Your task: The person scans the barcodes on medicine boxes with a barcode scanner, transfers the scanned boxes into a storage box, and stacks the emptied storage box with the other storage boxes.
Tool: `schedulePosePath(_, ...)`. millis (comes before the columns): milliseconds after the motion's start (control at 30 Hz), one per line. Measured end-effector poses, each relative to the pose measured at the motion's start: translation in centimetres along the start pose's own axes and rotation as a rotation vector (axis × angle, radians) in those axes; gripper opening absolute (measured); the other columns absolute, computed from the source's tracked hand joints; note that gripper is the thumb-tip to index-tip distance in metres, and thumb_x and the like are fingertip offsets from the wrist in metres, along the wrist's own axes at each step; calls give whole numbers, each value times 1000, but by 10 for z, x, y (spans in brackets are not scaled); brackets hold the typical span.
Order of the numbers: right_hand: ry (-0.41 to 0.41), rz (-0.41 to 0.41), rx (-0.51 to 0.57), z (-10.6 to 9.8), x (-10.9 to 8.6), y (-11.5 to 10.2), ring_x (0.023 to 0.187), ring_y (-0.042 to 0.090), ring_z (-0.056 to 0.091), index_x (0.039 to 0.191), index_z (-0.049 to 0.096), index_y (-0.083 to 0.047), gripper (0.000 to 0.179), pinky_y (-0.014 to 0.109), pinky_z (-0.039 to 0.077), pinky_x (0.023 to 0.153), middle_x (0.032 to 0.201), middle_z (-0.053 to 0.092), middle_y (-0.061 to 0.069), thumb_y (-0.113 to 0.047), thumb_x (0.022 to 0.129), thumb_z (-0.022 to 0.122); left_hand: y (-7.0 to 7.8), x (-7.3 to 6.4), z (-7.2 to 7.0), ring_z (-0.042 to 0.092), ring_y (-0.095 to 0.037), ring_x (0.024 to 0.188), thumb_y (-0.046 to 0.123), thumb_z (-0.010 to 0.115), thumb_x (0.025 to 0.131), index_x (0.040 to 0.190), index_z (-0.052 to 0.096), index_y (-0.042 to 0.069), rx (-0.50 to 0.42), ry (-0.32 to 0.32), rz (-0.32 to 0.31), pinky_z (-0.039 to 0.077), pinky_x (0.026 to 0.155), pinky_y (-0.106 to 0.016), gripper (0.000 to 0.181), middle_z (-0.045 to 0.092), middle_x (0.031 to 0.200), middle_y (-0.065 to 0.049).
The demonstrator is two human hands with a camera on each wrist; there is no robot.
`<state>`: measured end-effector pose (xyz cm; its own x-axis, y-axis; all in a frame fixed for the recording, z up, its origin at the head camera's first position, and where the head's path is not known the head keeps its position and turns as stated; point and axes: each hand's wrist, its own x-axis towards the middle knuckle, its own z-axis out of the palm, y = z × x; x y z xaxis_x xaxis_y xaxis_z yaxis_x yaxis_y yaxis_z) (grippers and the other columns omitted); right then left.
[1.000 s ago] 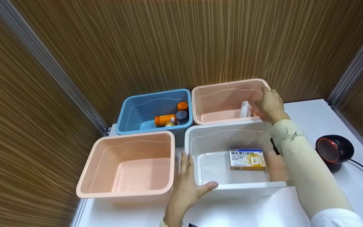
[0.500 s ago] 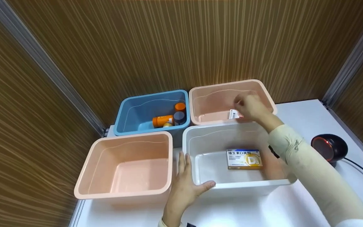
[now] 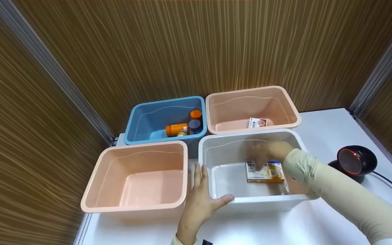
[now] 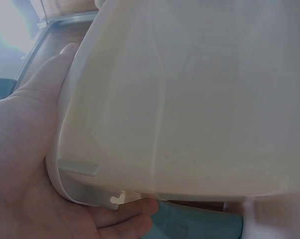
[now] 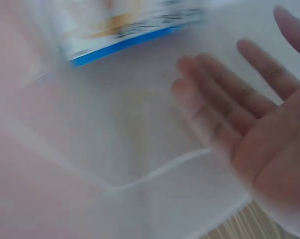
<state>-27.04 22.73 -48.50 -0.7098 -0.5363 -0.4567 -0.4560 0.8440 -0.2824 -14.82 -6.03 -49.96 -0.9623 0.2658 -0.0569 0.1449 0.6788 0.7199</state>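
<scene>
My left hand rests on the near left corner of the white bin, fingers along its left side and thumb on the front rim. In the left wrist view, the palm lies against that corner. Inside the white bin, my right hand, blurred in the head view, hovers over a white and yellow vitamin D carton lying on the floor. The right wrist view shows the right hand with extended fingers and nothing in it, apart from the blue-edged carton.
A pink bin behind holds a small white box. The blue bin contains several bottles, one an orange bottle. Another pink bin stands at front left. A black scanner-like device with a cable is at right.
My right hand has left the back pink bin, where the small white box now lies flat, and come forward into the white bin. The left hand has stayed at the corner.
</scene>
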Motion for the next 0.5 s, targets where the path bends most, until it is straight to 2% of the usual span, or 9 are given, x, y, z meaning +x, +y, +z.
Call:
schedulePosePath(33,-46,40,22,5,0,2,105,32,59,133,63,-8,61,54,50,93,123,63,15,-13,75,81,0,0,0,35,-46,140,79,74,67,162,17,7,-3,-3,-1,39,107,-58,132,-6,169,-7)
schedulePosePath(100,-85,97,64,14,2,5,99,34,59,135,58,-11,72,52,54,85,121,58,17,-7,69,85,0,0,1,36,-47,139,79,74,67,162,17,7,-6,-8,-3,39,106,-58,132,-6,169,-8)
schedulePosePath(167,-116,185,153,23,4,4,88,31,59,138,52,-15,81,45,58,72,114,54,17,-4,66,88,0,-1,1,38,-46,138,79,74,67,162,17,7,-4,-9,-1,40,106,-57,132,-6,169,-7)
schedulePosePath(233,-143,270,221,24,-1,-9,76,28,59,147,45,-21,96,37,57,58,109,51,17,1,65,90,0,0,1,40,-45,137,79,73,68,162,17,7,-7,-4,11,41,105,-57,131,-5,169,-8)
schedulePosePath(333,-140,301,183,34,2,-14,65,22,56,161,28,-27,115,30,50,49,95,55,14,5,68,88,-1,0,2,42,-45,135,78,73,69,161,18,5,-6,14,40,43,104,-56,130,-4,169,-10)
schedulePosePath(367,-127,285,135,37,2,-15,61,21,54,162,23,-28,119,29,47,46,89,55,12,6,68,87,-2,1,2,42,-45,135,78,73,69,161,19,4,-5,23,49,44,103,-56,130,-3,169,-11)
schedulePosePath(433,-97,275,71,41,3,-17,55,18,51,163,22,-29,120,27,43,44,74,54,8,9,68,85,-3,1,3,42,-45,135,79,72,69,161,19,3,0,31,56,44,103,-55,130,-2,169,-12)
schedulePosePath(500,-82,250,-12,44,6,-18,52,16,48,163,23,-29,119,27,41,43,68,54,6,8,68,85,-4,1,3,40,-45,137,79,72,69,161,19,3,0,31,57,44,103,-55,131,-2,169,-12)
